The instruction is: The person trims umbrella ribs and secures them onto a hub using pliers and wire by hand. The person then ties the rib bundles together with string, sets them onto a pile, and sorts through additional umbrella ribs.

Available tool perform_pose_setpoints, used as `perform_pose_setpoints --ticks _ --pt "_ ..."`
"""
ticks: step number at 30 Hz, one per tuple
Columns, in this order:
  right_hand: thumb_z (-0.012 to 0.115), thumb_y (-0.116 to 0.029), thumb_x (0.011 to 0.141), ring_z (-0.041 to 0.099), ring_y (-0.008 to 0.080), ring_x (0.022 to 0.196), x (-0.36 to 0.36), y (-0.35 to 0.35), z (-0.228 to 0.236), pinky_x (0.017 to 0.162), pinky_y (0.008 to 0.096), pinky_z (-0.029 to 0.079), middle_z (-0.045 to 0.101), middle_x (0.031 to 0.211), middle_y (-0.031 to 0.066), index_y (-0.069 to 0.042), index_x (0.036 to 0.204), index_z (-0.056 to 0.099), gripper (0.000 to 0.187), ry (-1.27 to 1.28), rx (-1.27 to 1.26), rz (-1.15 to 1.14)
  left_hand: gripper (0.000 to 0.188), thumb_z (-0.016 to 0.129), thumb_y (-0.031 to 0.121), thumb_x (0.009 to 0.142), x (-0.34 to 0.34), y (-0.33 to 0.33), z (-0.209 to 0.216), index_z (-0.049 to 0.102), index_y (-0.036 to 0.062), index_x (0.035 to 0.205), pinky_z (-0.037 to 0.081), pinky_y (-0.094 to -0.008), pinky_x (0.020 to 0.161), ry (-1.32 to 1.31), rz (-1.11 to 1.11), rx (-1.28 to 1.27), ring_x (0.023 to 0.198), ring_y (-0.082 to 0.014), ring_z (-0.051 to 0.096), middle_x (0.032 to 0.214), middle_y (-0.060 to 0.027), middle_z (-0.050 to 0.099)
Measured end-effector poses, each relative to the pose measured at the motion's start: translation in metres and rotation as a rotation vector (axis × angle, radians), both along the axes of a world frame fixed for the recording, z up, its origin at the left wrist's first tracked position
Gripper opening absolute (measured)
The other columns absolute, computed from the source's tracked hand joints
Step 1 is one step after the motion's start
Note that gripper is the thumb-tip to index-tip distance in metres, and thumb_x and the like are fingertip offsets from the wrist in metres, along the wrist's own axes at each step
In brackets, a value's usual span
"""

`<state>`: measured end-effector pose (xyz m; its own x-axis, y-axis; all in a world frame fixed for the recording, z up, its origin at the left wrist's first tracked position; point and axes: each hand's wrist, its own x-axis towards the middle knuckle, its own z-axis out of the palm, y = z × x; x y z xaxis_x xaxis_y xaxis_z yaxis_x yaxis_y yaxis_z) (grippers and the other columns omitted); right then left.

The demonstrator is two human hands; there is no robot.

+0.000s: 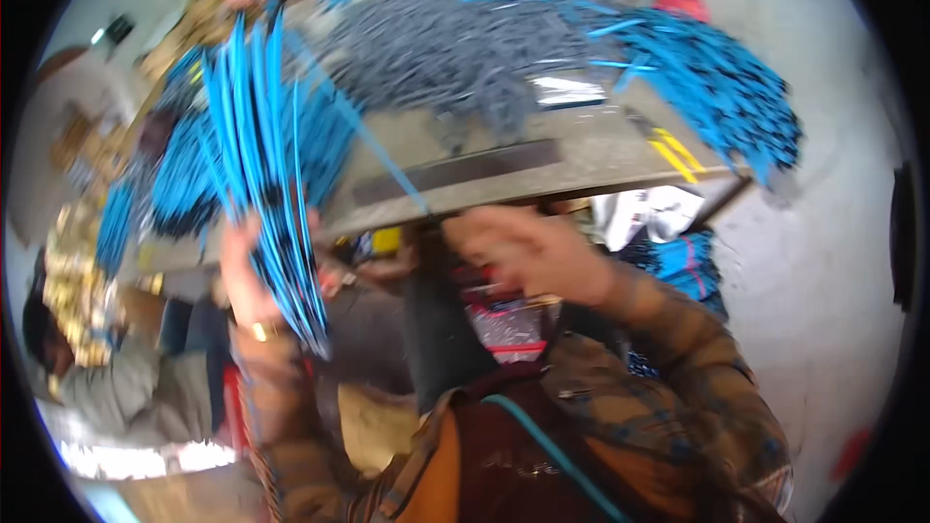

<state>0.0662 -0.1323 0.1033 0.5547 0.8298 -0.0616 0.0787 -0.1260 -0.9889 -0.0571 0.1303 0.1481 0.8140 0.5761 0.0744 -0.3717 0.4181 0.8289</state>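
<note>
Surface (615, 140), tan, runs across the upper half of the view, its front edge bowed by the lens; co-worker (136, 383) at far left, in a grey-green top, beyond the person's left forearm. Grey heap (426, 39) of loose, tangled strips covers the back middle of the surface; blue heap (722, 87) at its right end, strips lying roughly parallel, dark-tipped ends spread over the right edge; blue bundles (184, 174) at its left end, partly behind the held load.

Held bundle (257, 126): long, thin blue strips, dark at the tips, raised near upright in front of the blue bundles; upper part fanned, lower part narrowing below the front edge, beside the left forearm. Dark flat bar (465, 171) lies along the front edge, between held bundle and pliers.

Right hand (533, 247): just in front of the front edge, right of the bundle, fingers partly curled; motion blur, cannot tell whether they grip anything; left hand (242, 266): closed around the lower part of the held bundle.

Yellow-handled pliers (678, 155) lie near the right front edge; silvery packet (569, 92) at the front of the grey heap; single blue strip (373, 140) slants from near the bundle's top down toward the right fingertips, contact unclear.
</note>
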Motion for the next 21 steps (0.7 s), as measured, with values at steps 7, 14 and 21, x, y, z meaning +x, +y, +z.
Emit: perform_pose_setpoints --ticks 7,14,21 --pt "0.045 -0.016 0.09 0.051 0.0087 0.046 0.03 -0.09 -0.078 0.043 0.019 0.039 0.061 0.073 0.0073 -0.002 0.112 0.051 0.027 0.139 -0.136 -0.249 0.038 0.057 0.019 0.078 0.004 0.117 0.096 0.05 -0.0037 0.108 0.053 -0.0303 0.055 0.231 0.006 0.366 0.071 -0.0235 0.064 0.087 -0.0129 0.063" --pt "0.045 -0.018 0.09 0.049 0.0072 0.045 0.025 -0.12 -0.126 0.041 0.0175 0.038 0.06 0.071 0.0064 -0.003 0.108 0.053 0.025 0.269 -0.186 -0.348 0.053 0.065 0.025 0.07 0.056 0.166 0.024 0.048 -0.0025 0.114 0.049 -0.0323 0.069 0.973 0.191 1.191 0.082 -0.0204 0.06 0.094 -0.0131 0.061" --pt "0.046 -0.019 0.09 0.051 0.0071 0.048 0.019 -0.114 -0.144 0.043 0.0179 0.04 0.06 0.073 0.0064 -0.003 0.108 0.053 0.025 0.352 -0.217 -0.25 0.069 0.067 0.035 0.069 0.07 0.199 0.0 0.044 -0.0047 0.121 0.039 -0.0361 0.089 1.004 -0.029 1.211 0.1 -0.0284 0.053 0.108 -0.0193 0.057"
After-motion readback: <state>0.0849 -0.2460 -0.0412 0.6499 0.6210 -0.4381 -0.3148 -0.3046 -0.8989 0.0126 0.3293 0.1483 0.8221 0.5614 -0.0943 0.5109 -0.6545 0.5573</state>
